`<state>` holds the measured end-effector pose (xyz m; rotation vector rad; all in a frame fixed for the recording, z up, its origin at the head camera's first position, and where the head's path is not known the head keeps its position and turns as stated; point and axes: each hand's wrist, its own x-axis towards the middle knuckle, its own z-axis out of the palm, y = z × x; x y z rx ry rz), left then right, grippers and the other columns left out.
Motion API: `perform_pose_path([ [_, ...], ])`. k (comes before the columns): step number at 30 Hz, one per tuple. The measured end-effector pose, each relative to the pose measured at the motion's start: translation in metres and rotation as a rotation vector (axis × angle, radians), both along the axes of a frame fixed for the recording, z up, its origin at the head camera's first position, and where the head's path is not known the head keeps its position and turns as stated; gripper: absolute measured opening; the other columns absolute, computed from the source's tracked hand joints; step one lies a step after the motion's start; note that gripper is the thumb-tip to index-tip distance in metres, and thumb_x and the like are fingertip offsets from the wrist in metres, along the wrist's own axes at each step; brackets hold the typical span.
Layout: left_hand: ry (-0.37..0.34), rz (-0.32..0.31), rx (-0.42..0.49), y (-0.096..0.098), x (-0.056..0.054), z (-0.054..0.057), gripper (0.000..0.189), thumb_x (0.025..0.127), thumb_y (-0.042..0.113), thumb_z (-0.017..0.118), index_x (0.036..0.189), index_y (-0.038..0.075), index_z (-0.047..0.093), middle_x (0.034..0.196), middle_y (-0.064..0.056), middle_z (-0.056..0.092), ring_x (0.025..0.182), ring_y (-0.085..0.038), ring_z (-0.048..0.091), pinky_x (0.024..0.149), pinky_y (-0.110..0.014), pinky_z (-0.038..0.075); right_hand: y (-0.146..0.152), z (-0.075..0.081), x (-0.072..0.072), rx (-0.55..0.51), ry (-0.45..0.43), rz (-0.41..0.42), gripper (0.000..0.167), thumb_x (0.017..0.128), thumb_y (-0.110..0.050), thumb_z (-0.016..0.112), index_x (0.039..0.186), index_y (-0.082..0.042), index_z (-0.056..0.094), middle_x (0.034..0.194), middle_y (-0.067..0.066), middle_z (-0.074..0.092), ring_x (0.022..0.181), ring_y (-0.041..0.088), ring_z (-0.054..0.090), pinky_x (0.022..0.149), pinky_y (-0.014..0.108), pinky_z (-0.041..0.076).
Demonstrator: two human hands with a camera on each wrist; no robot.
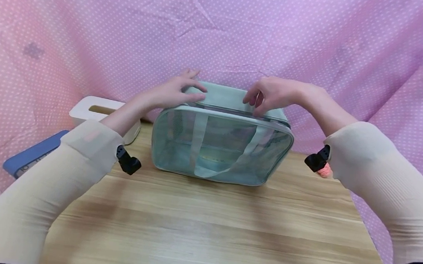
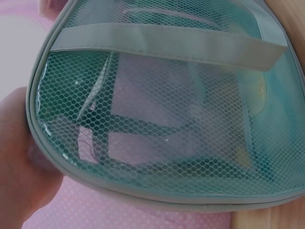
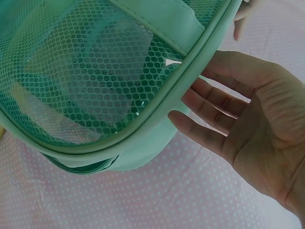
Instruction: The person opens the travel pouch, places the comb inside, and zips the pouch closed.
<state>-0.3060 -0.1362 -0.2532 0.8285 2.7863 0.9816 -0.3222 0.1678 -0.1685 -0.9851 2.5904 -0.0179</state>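
A mint-green toiletry bag point(image 1: 212, 173) with clear and mesh panels stands upright on the wooden table. A pale strap handle point(image 1: 198, 143) hangs down its front. My left hand point(image 1: 179, 90) rests at the top left corner, fingers spread and loosely straight. At the top right, my right hand point(image 1: 277, 93) is bent over the lid near the zipper point(image 1: 233, 112). In the right wrist view its relaxed fingers point(image 3: 200, 133) touch the rounded top edge, with the palm off the bag. The left wrist view shows the left hand point(image 2: 24, 162) behind the bag's piped edge.
A white box with a slotted top point(image 1: 82, 110) stands left of the bag, partly behind the left forearm. Nearer lies a blue case point(image 1: 39, 150). A coral-pink object point(image 1: 325, 170) shows by the right cuff. Pink dotted cloth point(image 1: 222, 30) hangs behind the wooden table point(image 1: 201, 225).
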Motion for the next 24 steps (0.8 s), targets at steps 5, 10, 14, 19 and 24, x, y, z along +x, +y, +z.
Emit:
perform_pose_path([
  [5,0.047,0.060,0.146,-0.012,0.008,-0.003,0.050,0.106,0.044,0.054,0.146,0.015,0.057,0.175,-0.003,0.009,0.163,-0.027,-0.003,0.131,-0.061,0.004,0.001,0.001,0.001,0.002,0.003,0.002,0.050,0.089,-0.015,0.072,0.137,-0.002,0.064,0.126,0.017,0.071,0.117,0.028,0.067,0.103,0.047,0.054],
  [10,0.098,0.134,0.298,-0.022,0.021,-0.008,0.046,0.106,0.040,0.056,0.143,0.013,0.060,0.171,-0.005,0.027,0.161,-0.026,0.018,0.129,-0.058,0.021,0.002,0.002,0.002,0.002,0.006,-0.007,0.052,0.090,-0.016,0.071,0.139,-0.002,0.063,0.125,0.017,0.071,0.117,0.028,0.066,0.103,0.047,0.054],
  [14,0.187,0.232,0.469,-0.025,0.036,-0.025,0.039,0.106,0.033,0.058,0.137,0.010,0.065,0.157,-0.007,0.051,0.148,-0.025,0.043,0.122,-0.050,0.039,0.004,0.003,0.003,-0.009,0.004,-0.020,0.051,0.090,-0.017,0.070,0.139,-0.004,0.062,0.125,0.016,0.071,0.116,0.026,0.066,0.102,0.046,0.053],
  [19,0.280,0.342,0.610,-0.022,0.059,-0.053,0.037,0.104,0.030,0.062,0.134,0.010,0.067,0.144,-0.007,0.062,0.134,-0.026,0.056,0.114,-0.050,0.048,0.004,0.003,0.003,-0.033,0.000,-0.028,0.049,0.092,-0.018,0.069,0.139,-0.004,0.063,0.123,0.015,0.071,0.115,0.026,0.066,0.101,0.044,0.054],
  [24,0.377,0.382,0.669,-0.019,0.074,-0.079,0.045,0.096,0.021,0.074,0.139,0.011,0.063,0.140,-0.010,0.061,0.133,-0.027,0.056,0.112,-0.051,0.050,0.001,0.008,0.004,-0.055,0.015,-0.022,0.046,0.096,-0.019,0.068,0.139,-0.004,0.063,0.124,0.017,0.070,0.115,0.028,0.066,0.101,0.045,0.054],
])
